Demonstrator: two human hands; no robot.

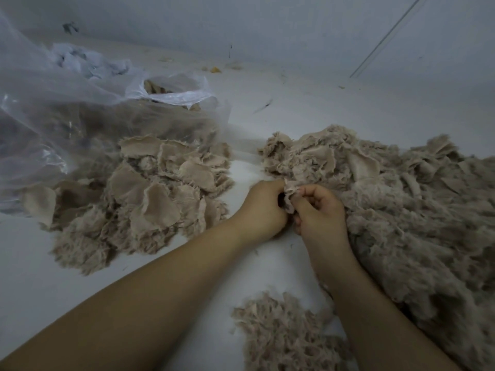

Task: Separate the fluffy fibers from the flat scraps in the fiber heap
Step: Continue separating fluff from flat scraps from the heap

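A big beige fiber heap (407, 210) covers the right side of the white surface, fluffy with flat scraps mixed in. At its left edge my left hand (261, 207) and my right hand (320, 212) meet, and both pinch one small beige scrap (290, 194) with frayed fibers between them. A pile of flat scraps (155, 199) lies to the left. A small tuft pile of fluffy fibers (284, 333) sits near the bottom, between my forearms.
A large clear plastic bag (80, 116) with more beige scraps inside lies at the left, touching the flat-scrap pile. A wall (294, 28) rises behind the white surface (348, 108), where a few crumbs and threads are scattered.
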